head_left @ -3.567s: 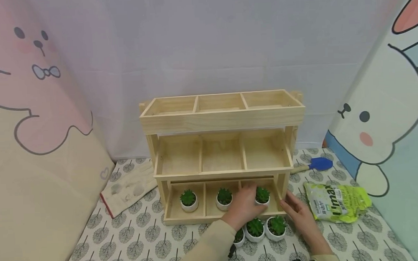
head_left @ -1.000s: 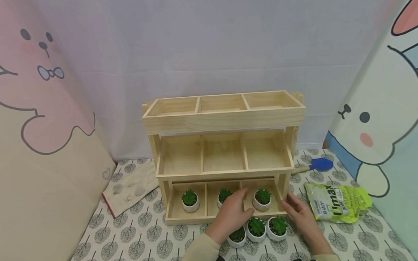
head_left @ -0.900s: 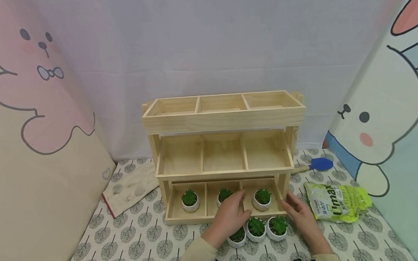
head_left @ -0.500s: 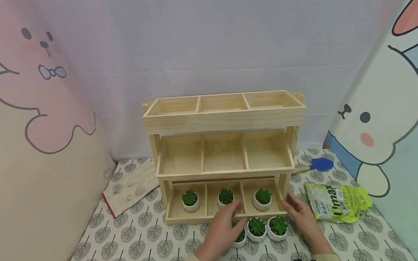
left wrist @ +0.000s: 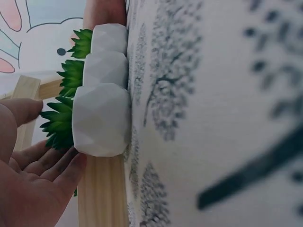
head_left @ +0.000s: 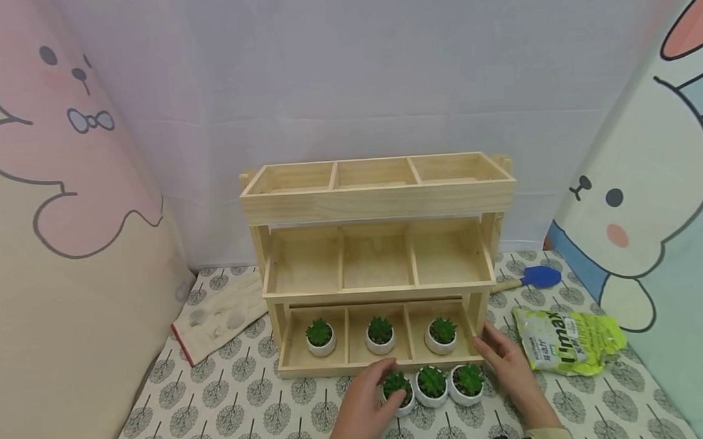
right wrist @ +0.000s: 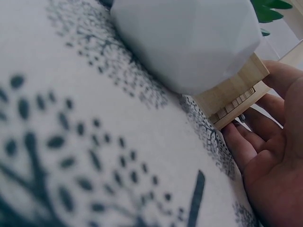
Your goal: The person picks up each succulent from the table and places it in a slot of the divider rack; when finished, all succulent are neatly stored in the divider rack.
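Observation:
My left hand (head_left: 360,406) reaches round the leftmost of three white-potted succulents (head_left: 397,386) standing in a row before the wooden shelf (head_left: 380,205). In the left wrist view its fingers lie loosely spread beside the leaves of that potted succulent (left wrist: 102,120), without a visible grip. At the shelf's lower right corner, my right hand (head_left: 510,369) holds the bottom box, thumb at the front and fingers along the side. Each compartment of that bottom box carries one potted succulent: left (head_left: 319,340), middle (head_left: 380,338) and right (head_left: 441,338).
A pale glove (head_left: 221,318) with a red hem lies left of the shelf. To the right are a green-and-white bag (head_left: 567,341) and a blue trowel (head_left: 539,276). The upper two tiers (head_left: 376,254) have three compartments each. Tree-patterned cloth (head_left: 247,404) covers the table.
My left hand has let go of the right-hand potted succulent in the bottom box and moved down and left to the front row. The right hand stays at the shelf corner.

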Demonstrator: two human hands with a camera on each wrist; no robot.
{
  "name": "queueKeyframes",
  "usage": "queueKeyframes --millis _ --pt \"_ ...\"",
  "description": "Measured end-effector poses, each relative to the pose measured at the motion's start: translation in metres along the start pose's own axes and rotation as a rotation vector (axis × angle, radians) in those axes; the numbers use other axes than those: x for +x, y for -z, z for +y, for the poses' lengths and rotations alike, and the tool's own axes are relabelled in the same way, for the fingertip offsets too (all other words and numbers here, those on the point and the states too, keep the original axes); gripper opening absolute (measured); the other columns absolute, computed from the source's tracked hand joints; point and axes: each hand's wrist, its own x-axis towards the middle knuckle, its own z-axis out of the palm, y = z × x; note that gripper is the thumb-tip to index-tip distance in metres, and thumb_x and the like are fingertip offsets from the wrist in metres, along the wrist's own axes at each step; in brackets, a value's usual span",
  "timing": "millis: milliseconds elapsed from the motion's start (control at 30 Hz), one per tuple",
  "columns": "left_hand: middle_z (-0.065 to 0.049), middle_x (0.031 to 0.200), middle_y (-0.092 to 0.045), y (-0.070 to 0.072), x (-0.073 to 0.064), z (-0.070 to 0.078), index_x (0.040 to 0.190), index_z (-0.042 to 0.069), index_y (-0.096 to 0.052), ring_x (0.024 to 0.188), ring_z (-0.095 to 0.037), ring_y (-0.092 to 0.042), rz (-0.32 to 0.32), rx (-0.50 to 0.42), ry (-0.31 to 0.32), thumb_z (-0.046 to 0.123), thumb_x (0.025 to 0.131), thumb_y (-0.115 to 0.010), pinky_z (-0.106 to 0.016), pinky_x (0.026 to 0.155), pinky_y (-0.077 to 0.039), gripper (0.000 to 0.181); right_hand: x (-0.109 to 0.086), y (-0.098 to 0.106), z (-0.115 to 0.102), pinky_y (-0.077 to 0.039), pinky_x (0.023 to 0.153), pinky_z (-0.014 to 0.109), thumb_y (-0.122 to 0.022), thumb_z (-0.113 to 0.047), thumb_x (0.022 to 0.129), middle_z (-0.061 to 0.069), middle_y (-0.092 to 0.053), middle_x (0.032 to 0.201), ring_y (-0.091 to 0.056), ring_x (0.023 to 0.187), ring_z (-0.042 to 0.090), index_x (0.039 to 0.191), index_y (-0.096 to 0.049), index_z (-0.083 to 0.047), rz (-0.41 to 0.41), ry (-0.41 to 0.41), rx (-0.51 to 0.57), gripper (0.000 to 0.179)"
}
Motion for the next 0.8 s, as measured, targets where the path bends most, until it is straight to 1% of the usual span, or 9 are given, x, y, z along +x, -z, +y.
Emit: queueKeyframes --millis 100,267,333,400,567,800 --pt "0.001 0.131 -0.066 0.0006 -0.0052 -0.0019 0.144 0.011 -0.060 0.118 -0.020 -0.062 0.008 0.026 0.010 0.039 0.098 -0.075 -0.045 0.097 -0.055 0.056 0.0004 0.0006 0.0010 -0.040 0.096 0.008 -0.060 -0.038 0.107 0.022 -0.027 0.167 -0.033 0.149 0.040 0.166 -0.026 -0.010 -0.001 0.003 0.004 0.074" --pt "0.006 0.132 -0.064 -0.0001 -0.0093 -0.0016 0.144 0.016 -0.060 0.119 -0.021 -0.061 -0.005 0.032 0.071 0.045 0.092 -0.080 -0.051 0.099 -0.052 0.063 -0.0005 0.0011 0.0016 -0.040 0.097 0.008 -0.060 -0.037 0.107 0.021 -0.028 0.167 -0.034 0.149 0.039 0.166 -0.027 -0.011 -0.001 0.006 0.003 0.073" --pt "0.004 0.136 -0.063 -0.0006 -0.0099 -0.0018 0.145 0.016 -0.059 0.122 -0.025 -0.060 -0.019 0.036 0.088 0.046 0.090 -0.081 -0.055 0.100 -0.051 0.066 -0.0007 0.0010 0.0013 -0.040 0.097 0.008 -0.060 -0.037 0.107 0.021 -0.028 0.167 -0.034 0.149 0.038 0.166 -0.027 -0.011 -0.001 0.003 0.003 0.072" --pt "0.000 0.139 -0.062 -0.0009 -0.0103 -0.0028 0.146 0.014 -0.058 0.125 -0.030 -0.059 -0.037 0.063 0.097 0.047 0.089 -0.082 -0.059 0.102 -0.050 0.070 -0.0005 0.0007 0.0006 -0.039 0.097 0.008 -0.060 -0.037 0.107 0.020 -0.028 0.167 -0.034 0.149 0.038 0.166 -0.027 -0.012 0.000 0.000 0.000 0.072" --pt "-0.010 0.143 -0.059 -0.0017 -0.0093 -0.0057 0.148 0.009 -0.056 0.129 -0.039 -0.055 -0.086 0.108 0.100 0.044 0.087 -0.084 -0.063 0.103 -0.048 0.075 0.0003 0.0001 -0.0003 -0.038 0.098 0.008 -0.060 -0.036 0.108 0.020 -0.028 0.167 -0.033 0.150 0.038 0.166 -0.028 -0.011 0.005 0.001 -0.007 0.071" --pt "-0.013 0.144 -0.058 -0.0038 -0.0044 -0.0079 0.148 0.007 -0.054 0.129 -0.042 -0.055 -0.124 0.088 0.129 0.037 0.085 -0.087 -0.064 0.102 -0.048 0.077 -0.0004 0.0002 0.0003 -0.039 0.097 0.008 -0.060 -0.034 0.108 0.021 -0.028 0.167 -0.034 0.149 0.039 0.166 -0.027 -0.011 0.001 0.008 -0.001 0.070"
